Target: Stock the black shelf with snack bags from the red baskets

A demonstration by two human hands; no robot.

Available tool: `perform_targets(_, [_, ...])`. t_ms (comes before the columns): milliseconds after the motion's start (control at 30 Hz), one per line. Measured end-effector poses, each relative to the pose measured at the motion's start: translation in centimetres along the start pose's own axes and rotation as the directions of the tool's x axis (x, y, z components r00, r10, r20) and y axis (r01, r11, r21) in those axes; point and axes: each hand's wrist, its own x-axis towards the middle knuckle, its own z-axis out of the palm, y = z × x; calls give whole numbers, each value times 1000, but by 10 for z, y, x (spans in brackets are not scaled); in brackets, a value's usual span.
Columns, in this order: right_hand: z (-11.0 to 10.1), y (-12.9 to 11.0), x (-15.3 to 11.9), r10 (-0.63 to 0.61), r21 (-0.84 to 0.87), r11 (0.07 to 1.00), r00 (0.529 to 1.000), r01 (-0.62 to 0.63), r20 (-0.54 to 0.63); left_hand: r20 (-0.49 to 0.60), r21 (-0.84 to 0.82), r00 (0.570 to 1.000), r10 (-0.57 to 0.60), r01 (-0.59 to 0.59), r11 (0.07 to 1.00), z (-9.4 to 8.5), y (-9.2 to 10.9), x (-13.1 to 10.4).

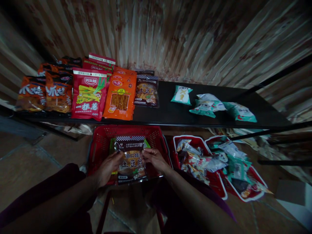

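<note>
A dark brown snack bag [131, 161] with large lettering is held upright between my two hands, over a red basket [94, 146]. My left hand [109, 167] closes on its left edge, and the fingers of my right hand [153, 159] pinch its right edge. Behind the bag, parts of green packages show inside the basket. On the black shelf [163, 113] above stand similar brown bags [146, 91], orange bags [120, 96], red bags [89, 94] and black-and-orange bags [58, 92].
Small teal-and-white bags [181, 95] lie on the shelf's right half. Two red baskets with white rims [225, 191] hold many small packets at the right on the tiled floor. A pleated curtain [156, 39] hangs behind the shelf; a box [291, 191] is at far right.
</note>
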Motion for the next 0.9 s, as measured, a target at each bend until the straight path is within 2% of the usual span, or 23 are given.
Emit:
perform_targets(133, [3, -6, 0, -47, -46, 998, 999, 48, 28, -24, -71, 999, 30, -31, 997, 3, 4, -1])
perform_targets(300, [6, -11, 2, -155, -199, 969, 987, 145, -34, -58, -175, 997, 59, -68, 982, 7, 9, -3])
perform_targets(400, [6, -10, 5, -170, -248, 956, 985, 155, -41, -89, -205, 994, 65, -82, 975, 6, 14, -3])
perform_targets(567, [10, -11, 8, -173, -268, 951, 984, 154, -50, -137, -235, 979, 153, -182, 955, -1, 23, 1])
perform_targets(667, [16, -14, 9, -141, -209, 970, 987, 121, -84, -139, -256, 977, 160, -191, 948, -4, 25, 4])
perform_targets(733, [20, -16, 10, -129, -106, 988, 982, 115, -136, -168, -263, 972, 163, -203, 943, -4, 25, 6])
perform_targets(900, [26, -22, 18, -73, 139, 985, 982, 98, -173, -210, -270, 971, 118, -174, 947, 4, 29, 9])
